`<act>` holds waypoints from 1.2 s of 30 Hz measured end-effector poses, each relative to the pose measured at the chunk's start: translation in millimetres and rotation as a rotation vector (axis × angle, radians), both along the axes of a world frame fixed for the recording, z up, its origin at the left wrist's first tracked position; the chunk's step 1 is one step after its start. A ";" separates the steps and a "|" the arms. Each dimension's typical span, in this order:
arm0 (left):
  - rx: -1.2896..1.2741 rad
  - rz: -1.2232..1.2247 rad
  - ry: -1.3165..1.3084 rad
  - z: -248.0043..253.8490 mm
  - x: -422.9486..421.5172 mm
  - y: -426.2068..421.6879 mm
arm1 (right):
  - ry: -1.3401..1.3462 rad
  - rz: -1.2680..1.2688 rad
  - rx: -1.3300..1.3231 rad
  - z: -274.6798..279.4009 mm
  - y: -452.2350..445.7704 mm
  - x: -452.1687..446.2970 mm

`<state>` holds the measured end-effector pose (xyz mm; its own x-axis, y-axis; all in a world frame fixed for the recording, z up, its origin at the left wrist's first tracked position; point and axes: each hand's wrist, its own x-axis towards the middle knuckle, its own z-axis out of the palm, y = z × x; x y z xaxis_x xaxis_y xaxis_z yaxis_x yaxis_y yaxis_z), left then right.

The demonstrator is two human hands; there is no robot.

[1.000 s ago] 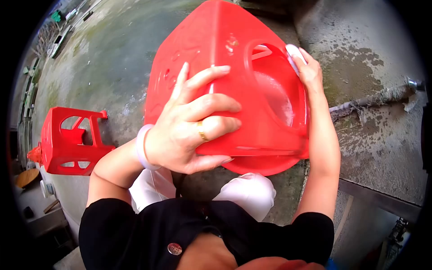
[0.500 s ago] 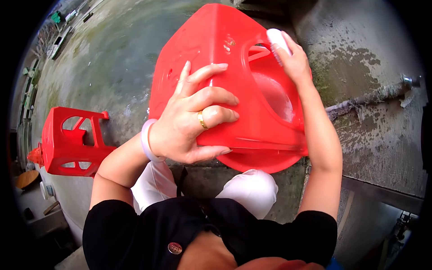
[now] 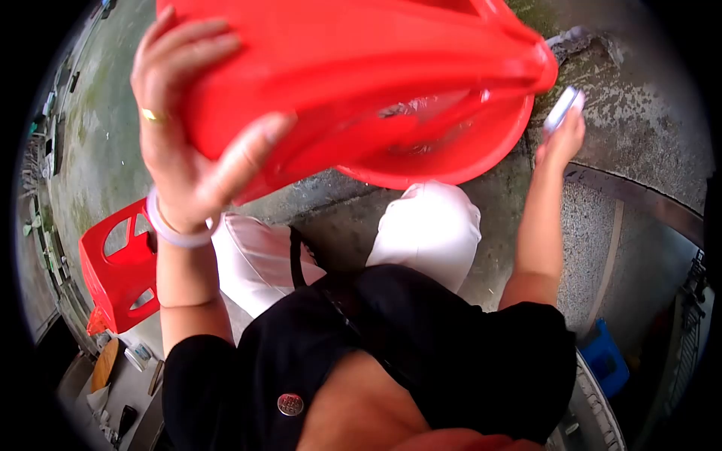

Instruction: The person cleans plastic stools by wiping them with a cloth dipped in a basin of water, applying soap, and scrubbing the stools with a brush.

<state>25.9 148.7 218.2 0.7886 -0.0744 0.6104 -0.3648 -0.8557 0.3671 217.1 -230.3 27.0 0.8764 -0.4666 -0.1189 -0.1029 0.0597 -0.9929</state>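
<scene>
A large red plastic stool (image 3: 353,68) is tilted over a round red basin (image 3: 481,150) in front of my knees. My left hand (image 3: 188,113), with a ring and a pale bangle, grips the stool's left end, thumb on the near face and fingers over the top. My right hand (image 3: 564,139) is off to the right, apart from the stool and basin, closed around a white brush (image 3: 564,109). The basin is partly hidden under the stool; wet, shiny patches show inside it.
Another red stool (image 3: 116,263) lies at the left on the wet concrete floor (image 3: 105,143). A blue plastic object (image 3: 604,359) is at the lower right. A rough pipe (image 3: 575,41) lies at the upper right, and a concrete ledge edge (image 3: 632,199) runs below it.
The large stool has turned and tipped, its left end up and leftward with my left hand. My right hand has moved off it, right and down, with the brush. The view has shifted.
</scene>
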 end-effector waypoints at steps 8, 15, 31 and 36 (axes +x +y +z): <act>-0.301 -0.068 0.084 21.9 44.5 -1.0 | 0.418 0.499 -1.030 -148.1 41.0 -8.7; 0.033 -0.082 0.174 28.0 57.6 -3.3 | 0.523 0.696 -1.145 -270.4 81.7 42.2; 0.066 -0.129 0.111 17.7 66.2 -38.1 | 0.148 0.672 -0.909 -46.7 -30.7 -86.3; -0.017 -0.054 0.106 5.5 55.9 -45.4 | -0.331 0.626 -0.137 52.3 -12.1 -70.0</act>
<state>81.8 103.3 223.7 0.8440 -0.1083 0.5254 -0.3682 -0.8291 0.4207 147.1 -242.3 79.3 0.9644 0.1430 0.2226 0.2304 -0.0398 -0.9723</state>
